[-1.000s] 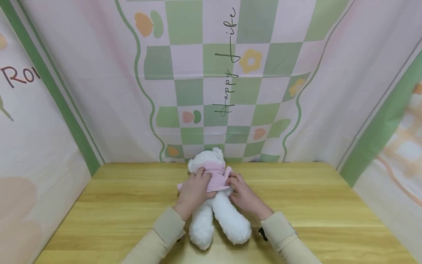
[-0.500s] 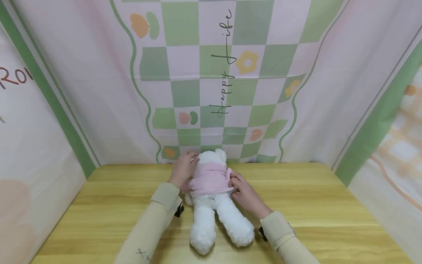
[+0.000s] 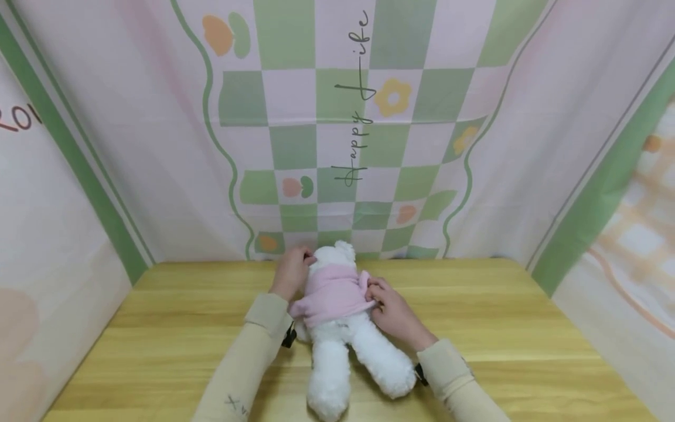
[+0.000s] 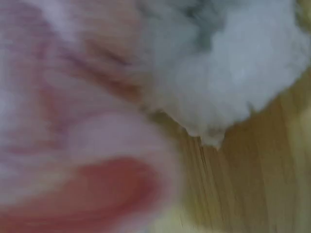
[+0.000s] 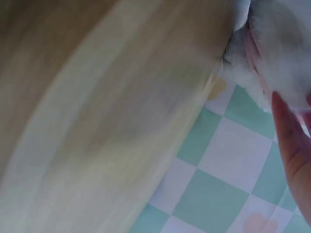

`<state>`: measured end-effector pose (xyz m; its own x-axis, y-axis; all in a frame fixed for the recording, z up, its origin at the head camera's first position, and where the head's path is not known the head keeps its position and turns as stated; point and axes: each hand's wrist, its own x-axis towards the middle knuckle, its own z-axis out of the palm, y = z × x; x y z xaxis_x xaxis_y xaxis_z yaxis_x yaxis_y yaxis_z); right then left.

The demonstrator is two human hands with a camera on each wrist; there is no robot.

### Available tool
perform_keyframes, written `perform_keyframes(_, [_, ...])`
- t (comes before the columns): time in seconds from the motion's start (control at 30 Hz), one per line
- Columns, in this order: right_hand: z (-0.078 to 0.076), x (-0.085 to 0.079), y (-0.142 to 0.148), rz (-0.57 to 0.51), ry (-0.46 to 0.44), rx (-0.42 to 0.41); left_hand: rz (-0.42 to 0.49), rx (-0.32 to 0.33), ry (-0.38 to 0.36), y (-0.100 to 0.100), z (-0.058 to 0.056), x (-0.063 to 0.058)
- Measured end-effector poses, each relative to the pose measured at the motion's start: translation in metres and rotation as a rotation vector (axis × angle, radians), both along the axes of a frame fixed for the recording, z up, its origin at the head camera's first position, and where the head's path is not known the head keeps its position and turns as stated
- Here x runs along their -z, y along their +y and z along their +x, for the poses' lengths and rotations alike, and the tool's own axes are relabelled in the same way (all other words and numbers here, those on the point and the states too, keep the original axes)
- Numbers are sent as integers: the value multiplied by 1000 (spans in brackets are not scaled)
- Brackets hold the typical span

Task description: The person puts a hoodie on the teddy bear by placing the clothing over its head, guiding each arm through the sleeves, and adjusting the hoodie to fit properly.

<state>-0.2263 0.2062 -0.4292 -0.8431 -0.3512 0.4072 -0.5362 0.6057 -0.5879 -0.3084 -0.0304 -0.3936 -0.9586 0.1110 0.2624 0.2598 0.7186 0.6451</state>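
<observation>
A white teddy bear [image 3: 331, 375] in a pink top [image 3: 334, 290] lies on the table, legs toward me, no face showing. My left hand [image 3: 290, 274] is at the left side of its head, fingers bent against the fur; that ear is hidden behind them. On the other side, my right hand [image 3: 392, 308] pinches the pink sleeve. Blurred pink shapes and white fur [image 4: 233, 68] fill much of the left wrist view. In the right wrist view, fingers [image 5: 294, 150] reach up to the fur and pink cloth.
The wooden table [image 3: 474, 316] runs back to a hanging cloth [image 3: 343, 146] with green checks and writing. More printed cloth [image 3: 53, 246] hangs at the left, and another panel [image 3: 633, 252] at the right.
My left hand has moved from the bear's back to the left of its head. The bear's legs have shifted nearer and slightly right. My right hand stays at the sleeve.
</observation>
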Motion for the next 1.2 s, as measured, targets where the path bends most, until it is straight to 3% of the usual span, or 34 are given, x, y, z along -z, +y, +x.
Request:
perform_keyframes(0.27, [4,-3,13,-39,-86,32,-33,-112,40,-4,3,-5])
perform_keyframes(0.6, [9,-10,24,38,-118,27,-50,-153,100,-8,6,-3])
perform_keyframes(0.8, [7,-22,25,158,-77,36,-19,-110,110,-8,5,0])
perform_keyframes(0.9, [9,-29,19,137,-34,35,41,-97,79,-9,4,-1])
perform_keyframes(1.0, [11,-39,7,98,14,-27,77,-80,49,-10,2,-1])
perform_keyframes(1.1, [12,-46,-5,125,28,-107,95,-24,24,-11,2,0])
perform_keyframes(1.2, [12,-49,-12,189,38,-118,131,55,4,-11,4,0])
